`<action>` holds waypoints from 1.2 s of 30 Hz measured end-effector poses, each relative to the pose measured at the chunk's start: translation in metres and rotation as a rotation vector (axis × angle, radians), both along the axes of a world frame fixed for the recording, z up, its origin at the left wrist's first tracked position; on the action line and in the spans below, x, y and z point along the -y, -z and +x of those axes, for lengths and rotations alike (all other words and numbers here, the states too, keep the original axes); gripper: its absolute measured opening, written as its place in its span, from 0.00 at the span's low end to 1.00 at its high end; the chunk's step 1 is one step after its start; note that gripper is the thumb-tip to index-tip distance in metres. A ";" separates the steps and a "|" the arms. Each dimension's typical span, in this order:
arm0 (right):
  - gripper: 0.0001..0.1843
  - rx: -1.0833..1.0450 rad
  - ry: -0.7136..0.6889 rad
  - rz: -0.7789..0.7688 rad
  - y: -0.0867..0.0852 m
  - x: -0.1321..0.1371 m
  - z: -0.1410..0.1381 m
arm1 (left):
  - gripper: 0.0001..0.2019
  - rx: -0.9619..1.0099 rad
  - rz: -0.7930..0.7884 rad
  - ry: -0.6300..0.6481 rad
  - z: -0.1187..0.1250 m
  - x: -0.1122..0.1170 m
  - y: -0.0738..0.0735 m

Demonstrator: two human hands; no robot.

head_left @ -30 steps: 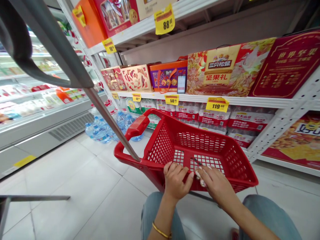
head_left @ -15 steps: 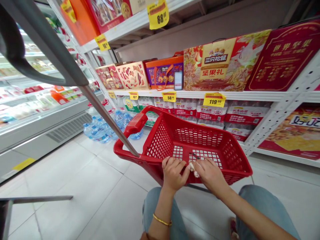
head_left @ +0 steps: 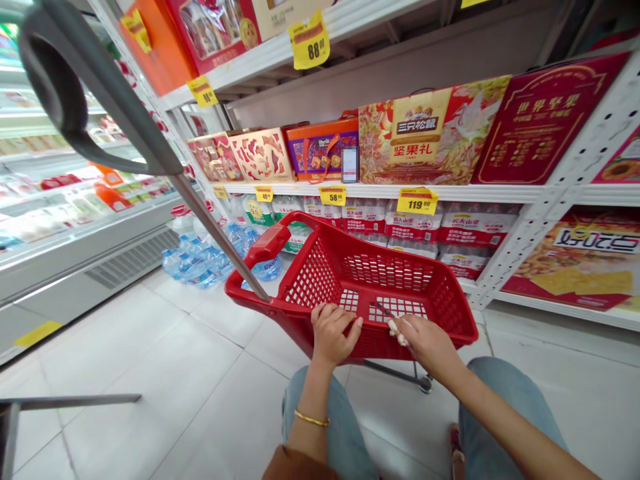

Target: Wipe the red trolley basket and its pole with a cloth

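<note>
A red plastic shopping basket on a wheeled frame stands before my knees. The fingers of my left hand curl over its near rim, with a gold bangle on that wrist. Further right along the same rim, my right hand is closed around a crumpled white tissue, part of which sticks out by the fingers. Inside the basket, a small dark item lies on the slotted bottom; its kind is unclear. From the basket's left end a metal pole rises to a grey handle.
Behind the basket, a white shelf carries gift boxes and a propped phone. Packs of bottled water stand below, large blue-tinted bottles on the tiles. At left runs a refrigerated case; a metal leg juts in.
My hands have drawn apart along the rim: the left now lies clear of the tissue, the right still holds it. Basket and shelf appear slightly further left in view.
</note>
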State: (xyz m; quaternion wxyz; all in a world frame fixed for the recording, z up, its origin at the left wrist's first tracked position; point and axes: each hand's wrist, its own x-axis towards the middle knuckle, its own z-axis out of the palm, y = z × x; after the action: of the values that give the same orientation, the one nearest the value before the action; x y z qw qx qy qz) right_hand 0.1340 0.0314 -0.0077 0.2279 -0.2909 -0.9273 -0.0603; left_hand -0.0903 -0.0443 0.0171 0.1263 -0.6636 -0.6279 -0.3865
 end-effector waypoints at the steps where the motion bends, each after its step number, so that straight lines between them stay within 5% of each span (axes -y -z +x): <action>1: 0.12 0.000 0.005 -0.010 0.000 0.002 -0.001 | 0.08 0.005 0.000 0.000 -0.001 0.001 0.000; 8: 0.12 0.008 0.050 -0.018 0.001 0.021 -0.014 | 0.09 -0.018 -0.034 -0.014 -0.011 0.011 -0.007; 13: 0.13 -0.082 0.042 0.101 -0.006 0.031 -0.028 | 0.13 -0.096 -0.025 -0.131 0.007 0.020 -0.008; 17: 0.17 -0.118 -0.013 0.091 -0.005 0.034 -0.040 | 0.23 -0.149 -0.095 0.015 0.034 0.019 0.006; 22: 0.17 -0.084 0.013 0.162 0.005 0.032 -0.045 | 0.27 -0.058 -0.110 0.052 0.042 0.014 0.022; 36: 0.15 0.030 0.060 0.149 0.004 0.023 -0.022 | 0.26 -0.094 -0.182 0.098 0.033 0.005 0.023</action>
State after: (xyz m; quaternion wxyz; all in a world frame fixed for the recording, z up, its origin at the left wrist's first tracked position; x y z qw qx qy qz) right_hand 0.1121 0.0083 -0.0112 0.2331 -0.2996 -0.9144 -0.1404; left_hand -0.0575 -0.0498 -0.0056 0.0757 -0.7197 -0.6206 -0.3019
